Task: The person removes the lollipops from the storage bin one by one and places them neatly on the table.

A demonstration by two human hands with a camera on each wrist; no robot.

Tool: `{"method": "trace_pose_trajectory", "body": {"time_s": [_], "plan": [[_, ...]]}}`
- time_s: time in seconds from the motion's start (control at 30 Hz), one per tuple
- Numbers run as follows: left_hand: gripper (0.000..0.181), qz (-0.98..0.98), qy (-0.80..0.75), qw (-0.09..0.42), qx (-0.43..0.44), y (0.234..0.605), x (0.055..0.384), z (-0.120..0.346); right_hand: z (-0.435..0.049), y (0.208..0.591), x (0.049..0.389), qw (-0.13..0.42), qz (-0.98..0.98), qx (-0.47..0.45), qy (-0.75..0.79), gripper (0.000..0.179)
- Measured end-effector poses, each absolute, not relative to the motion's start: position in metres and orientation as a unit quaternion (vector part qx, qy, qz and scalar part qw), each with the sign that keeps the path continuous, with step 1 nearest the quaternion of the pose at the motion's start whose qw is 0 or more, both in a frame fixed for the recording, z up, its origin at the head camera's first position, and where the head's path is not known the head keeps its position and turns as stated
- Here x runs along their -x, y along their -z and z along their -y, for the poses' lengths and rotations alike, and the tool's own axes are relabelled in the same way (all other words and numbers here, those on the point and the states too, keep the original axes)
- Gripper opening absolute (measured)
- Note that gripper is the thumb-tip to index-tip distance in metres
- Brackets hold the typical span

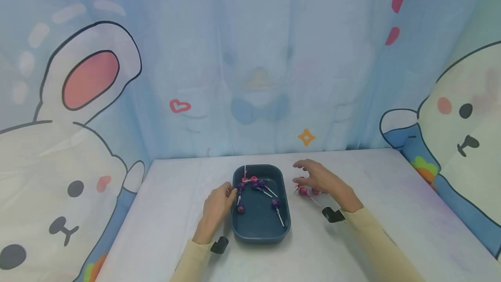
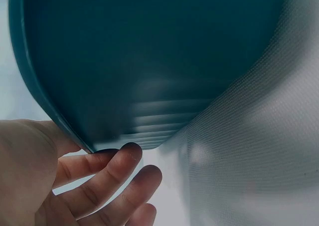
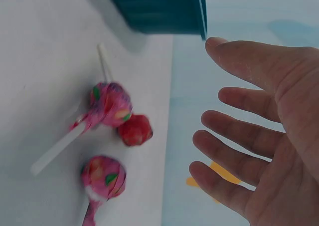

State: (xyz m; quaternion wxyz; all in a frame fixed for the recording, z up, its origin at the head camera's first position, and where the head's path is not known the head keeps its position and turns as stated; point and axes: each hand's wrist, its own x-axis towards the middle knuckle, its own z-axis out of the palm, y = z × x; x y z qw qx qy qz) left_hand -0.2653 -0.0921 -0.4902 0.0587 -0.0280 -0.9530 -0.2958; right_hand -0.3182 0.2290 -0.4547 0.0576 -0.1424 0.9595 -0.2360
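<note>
A pale blue curtain (image 1: 254,34) fills the background, printed with a large white animal (image 1: 31,164) at the left and another white animal (image 1: 450,142) at the right. In front of it spreads a white surface (image 1: 148,221). A dark blue tray (image 1: 260,225) with rounded corners sits on it, roughly central, its raised walls standing between the candy inside and the candy outside. Two arms in pale yellow sleeves (image 1: 375,238) reach in from the near edge. The left hand (image 1: 216,206) is at the tray's left side, its grip pinching the rim between thumb and forefinger, the other fingers loosely bent outside the wall. The right hand (image 1: 322,182) hovers to the right of the tray, its grip spread and holding nothing; from above it partly covers the candy beneath. A small black block (image 1: 219,245) shows at the left wrist and a second black block (image 1: 333,215) at the right. Smallest are the lollipops: purple lollipops (image 1: 275,203) and red lollipops (image 1: 244,180) lie in the tray, mostly toward its far end, while pink lollipops (image 3: 103,178) and a red lollipop (image 3: 135,130) lie on the surface just beside the tray.
</note>
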Motion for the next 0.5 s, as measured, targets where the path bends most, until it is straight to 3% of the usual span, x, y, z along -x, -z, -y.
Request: {"method": "trace_pose_trajectory", "body": {"time_s": [0.5], "plan": [[0.020,0.953,0.294,0.059,0.028,0.493,0.265,0.091,-0.190,0.439,0.320,0.029,-0.949,0.224,0.221,0.056]]}}
